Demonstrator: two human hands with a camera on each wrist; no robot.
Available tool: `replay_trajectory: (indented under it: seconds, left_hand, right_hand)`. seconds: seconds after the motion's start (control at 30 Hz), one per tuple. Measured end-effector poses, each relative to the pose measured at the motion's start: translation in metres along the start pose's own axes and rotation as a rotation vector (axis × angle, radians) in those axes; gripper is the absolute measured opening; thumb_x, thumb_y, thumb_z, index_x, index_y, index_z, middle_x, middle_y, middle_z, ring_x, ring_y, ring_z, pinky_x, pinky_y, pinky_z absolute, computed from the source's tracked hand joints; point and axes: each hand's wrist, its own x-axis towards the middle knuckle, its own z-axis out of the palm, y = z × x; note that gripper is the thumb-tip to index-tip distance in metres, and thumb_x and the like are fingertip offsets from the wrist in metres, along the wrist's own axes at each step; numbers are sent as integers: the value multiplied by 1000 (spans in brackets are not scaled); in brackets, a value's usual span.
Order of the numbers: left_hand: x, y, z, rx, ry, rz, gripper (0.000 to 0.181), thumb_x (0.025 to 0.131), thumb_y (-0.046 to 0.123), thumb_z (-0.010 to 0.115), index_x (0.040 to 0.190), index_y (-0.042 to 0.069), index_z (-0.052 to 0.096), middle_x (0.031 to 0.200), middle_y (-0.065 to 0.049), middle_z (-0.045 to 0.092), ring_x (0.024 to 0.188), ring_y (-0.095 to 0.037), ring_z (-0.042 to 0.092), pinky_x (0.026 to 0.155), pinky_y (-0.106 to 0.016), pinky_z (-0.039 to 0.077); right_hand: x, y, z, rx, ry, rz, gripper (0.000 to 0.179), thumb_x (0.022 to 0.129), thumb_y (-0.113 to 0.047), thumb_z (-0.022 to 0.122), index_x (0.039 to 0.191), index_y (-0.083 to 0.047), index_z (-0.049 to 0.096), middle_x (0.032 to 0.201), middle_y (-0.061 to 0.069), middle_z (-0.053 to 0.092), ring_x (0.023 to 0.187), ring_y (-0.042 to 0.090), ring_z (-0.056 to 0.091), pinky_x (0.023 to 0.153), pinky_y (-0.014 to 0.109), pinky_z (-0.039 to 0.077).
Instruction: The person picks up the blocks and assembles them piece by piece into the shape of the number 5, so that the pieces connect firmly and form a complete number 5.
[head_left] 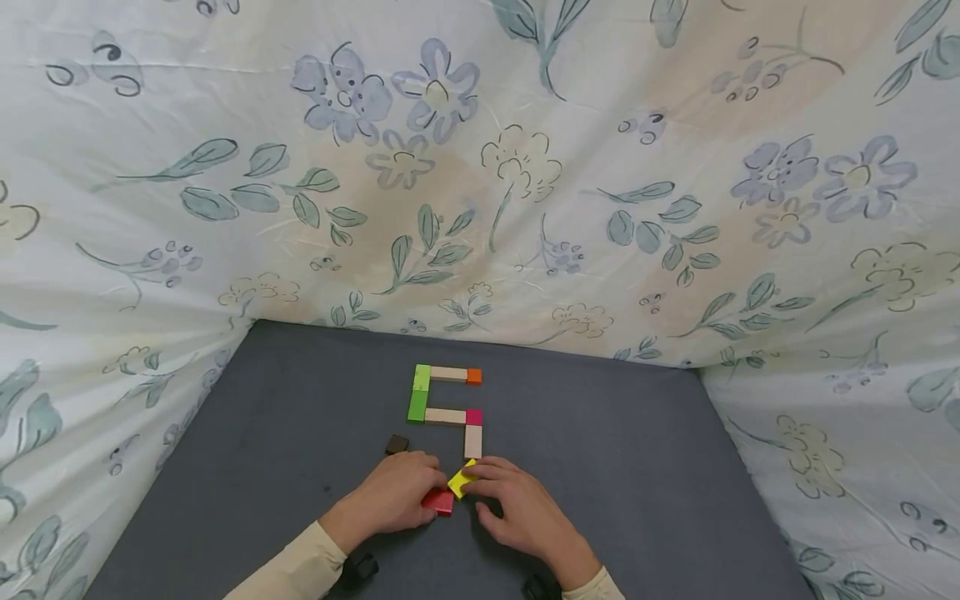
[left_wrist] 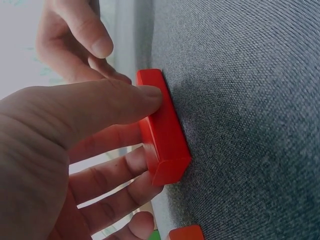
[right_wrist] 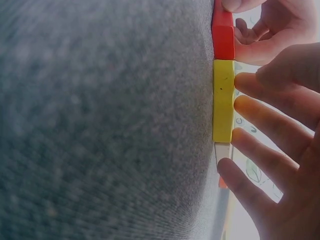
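Note:
My left hand (head_left: 397, 496) pinches a red block (head_left: 441, 502) between thumb and fingers. The left wrist view shows the thumb pressed on the long face of the red block (left_wrist: 172, 135), which lies along the grey cloth. Beside it, my right hand (head_left: 517, 504) rests its straight fingertips on the outer side of a yellow block (right_wrist: 223, 102), with the thumb held away from it. End to end, the red and yellow blocks meet. The yellow block lies at a slant below a pale wooden block (head_left: 473, 442).
Further back, a bent line of blocks joins on: a pink block (head_left: 474, 417), pale wooden blocks (head_left: 446, 416), a green block (head_left: 417, 407), a light green block (head_left: 422, 377) and an orange block (head_left: 474, 377). A dark brown block (head_left: 397, 444) lies near my left fingers. Floral cloth (head_left: 480, 208) surrounds the table.

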Motion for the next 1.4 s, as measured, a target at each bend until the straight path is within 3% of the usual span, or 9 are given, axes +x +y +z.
replay_trajectory:
  seconds: [1.4]
  left_hand:
    - [3, 0, -1, 29, -8, 1, 31, 86, 35, 93, 113, 22, 85, 91, 10, 62, 77, -10, 49, 73, -31, 49]
  right_hand:
    - [0, 0, 0, -9, 30, -17, 26, 101, -16, 74, 124, -21, 83, 141, -7, 69, 138, 17, 56, 115, 48, 48]
